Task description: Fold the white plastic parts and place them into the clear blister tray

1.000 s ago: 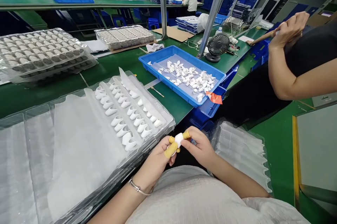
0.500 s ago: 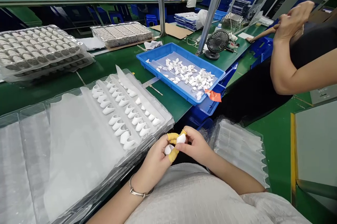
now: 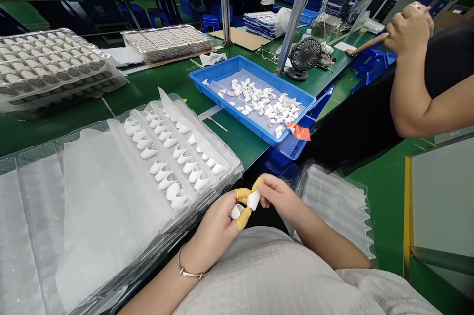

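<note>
Small white curved shell-like pieces are in my hands, close to my body. My left hand (image 3: 222, 218), with yellow finger cots, is closed around one white piece (image 3: 237, 211) in its palm, and its fingertips also touch a second white piece (image 3: 254, 200). My right hand (image 3: 276, 194) pinches that second piece from the other side; a yellow cot covers a fingertip. Left of my hands, a clear plastic tray (image 3: 233, 159) bears rows of similar white pieces (image 3: 163, 130) on translucent sheets. Beyond, a blue tray (image 3: 255, 132) holds a loose heap of them (image 3: 262, 102).
An orange tag (image 3: 298, 132) hangs at the blue tray's corner. Behind it stand a small black fan (image 3: 305, 56) and a metal post (image 3: 296, 14). Stacked filled trays (image 3: 48, 63) lie at the left. Another person's arm (image 3: 411, 78) is at the right.
The second white piece has turned in my fingers and now shows more of its broad side. My right fingers have shifted slightly at its top. The person at right has lowered their hands slightly.
</note>
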`<state>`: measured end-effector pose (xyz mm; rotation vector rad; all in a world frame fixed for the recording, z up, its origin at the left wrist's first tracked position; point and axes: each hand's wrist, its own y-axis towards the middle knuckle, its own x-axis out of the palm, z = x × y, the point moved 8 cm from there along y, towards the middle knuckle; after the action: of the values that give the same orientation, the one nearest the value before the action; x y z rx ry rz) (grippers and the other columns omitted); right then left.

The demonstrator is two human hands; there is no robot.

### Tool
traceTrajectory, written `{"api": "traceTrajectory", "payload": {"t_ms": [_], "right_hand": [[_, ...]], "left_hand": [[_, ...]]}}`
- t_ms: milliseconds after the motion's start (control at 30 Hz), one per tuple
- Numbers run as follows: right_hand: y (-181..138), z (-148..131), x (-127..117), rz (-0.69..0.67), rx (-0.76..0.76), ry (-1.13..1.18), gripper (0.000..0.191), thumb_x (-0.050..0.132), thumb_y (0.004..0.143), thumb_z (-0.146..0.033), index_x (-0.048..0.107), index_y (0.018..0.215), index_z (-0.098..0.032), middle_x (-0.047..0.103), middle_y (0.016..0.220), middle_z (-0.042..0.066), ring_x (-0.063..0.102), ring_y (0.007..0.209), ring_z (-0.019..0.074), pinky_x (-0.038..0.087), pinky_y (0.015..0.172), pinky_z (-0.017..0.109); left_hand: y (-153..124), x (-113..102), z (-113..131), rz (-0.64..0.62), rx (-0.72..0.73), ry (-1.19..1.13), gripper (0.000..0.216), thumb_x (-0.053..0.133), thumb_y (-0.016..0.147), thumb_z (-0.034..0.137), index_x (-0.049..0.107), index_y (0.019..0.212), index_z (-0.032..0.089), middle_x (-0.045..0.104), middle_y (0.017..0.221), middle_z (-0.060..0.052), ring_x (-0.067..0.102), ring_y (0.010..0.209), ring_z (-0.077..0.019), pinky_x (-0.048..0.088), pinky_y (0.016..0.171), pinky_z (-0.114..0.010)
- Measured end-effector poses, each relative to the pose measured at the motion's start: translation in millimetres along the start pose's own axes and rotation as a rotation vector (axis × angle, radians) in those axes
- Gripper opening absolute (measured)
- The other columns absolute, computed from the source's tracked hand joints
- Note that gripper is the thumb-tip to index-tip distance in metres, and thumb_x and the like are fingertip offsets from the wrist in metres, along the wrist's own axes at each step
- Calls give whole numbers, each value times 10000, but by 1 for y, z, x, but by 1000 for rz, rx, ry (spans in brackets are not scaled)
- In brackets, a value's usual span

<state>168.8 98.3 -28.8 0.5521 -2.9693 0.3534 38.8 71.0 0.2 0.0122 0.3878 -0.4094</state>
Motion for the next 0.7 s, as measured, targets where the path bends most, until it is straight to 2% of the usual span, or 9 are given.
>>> {"api": "traceTrajectory", "payload": {"t_ms": [67,200,300,400,467,533,600,700], "right_hand": [[-1,-2,2,-52,-20,-64,379,599,859,-532,544,758,-171,525,584,-36,460,515,85,350,501,217],[-1,0,4,-49,0,-45,376,550,889,-525,522,752,-176,516,582,-34,470,525,95,353,506,225],[-4,-3,7,-21,-17,-75,354,628,838,-516,521,808,-181,511,646,-39,463,570,95,363,529,224],[-8,-10,7,47,-54,-281,396,783,704,-461,507,789,-190,497,696,-48,421,600,90,323,517,214],[-9,-13,9,53,-76,-362,359,725,770,-462,499,734,-185,498,662,-43,422,588,93,314,513,220],[-8,-11,10,18,-61,-284,363,557,895,-487,496,708,-182,518,617,-28,452,558,98,338,513,230],[-7,-8,9,-1,-32,-175,399,442,948,-503,498,716,-183,526,584,-23,472,525,101,356,504,234],[-6,-12,6,9,-70,-205,353,537,908,-493,539,750,-177,526,629,-23,484,563,101,380,523,230]], "left_hand": [[1,1,-4,12,-31,-86,243,553,898,256,573,1136,210,646,1076,-56,598,912,-190,463,801,-302],[2,5,-12,23,-93,-255,321,552,903,297,523,1212,215,638,997,-42,591,849,-176,475,751,-286],[1,2,-9,25,-58,-114,287,548,906,296,572,1182,222,647,1020,-47,590,857,-188,462,767,-304],[-2,-4,-2,59,16,52,247,557,897,300,610,1126,222,655,1012,-57,595,889,-218,453,790,-332],[-3,-7,2,66,42,105,227,539,904,296,618,1104,224,658,979,-56,597,869,-223,450,775,-335],[-4,-8,5,60,57,124,215,523,907,279,622,1092,230,661,977,-53,596,854,-220,446,769,-331],[-4,-8,7,64,66,130,217,525,897,256,625,1088,234,661,988,-51,594,865,-221,440,780,-329],[-4,-7,8,69,62,130,210,543,871,236,637,1058,233,651,927,-47,577,827,-220,428,750,-327]]}}
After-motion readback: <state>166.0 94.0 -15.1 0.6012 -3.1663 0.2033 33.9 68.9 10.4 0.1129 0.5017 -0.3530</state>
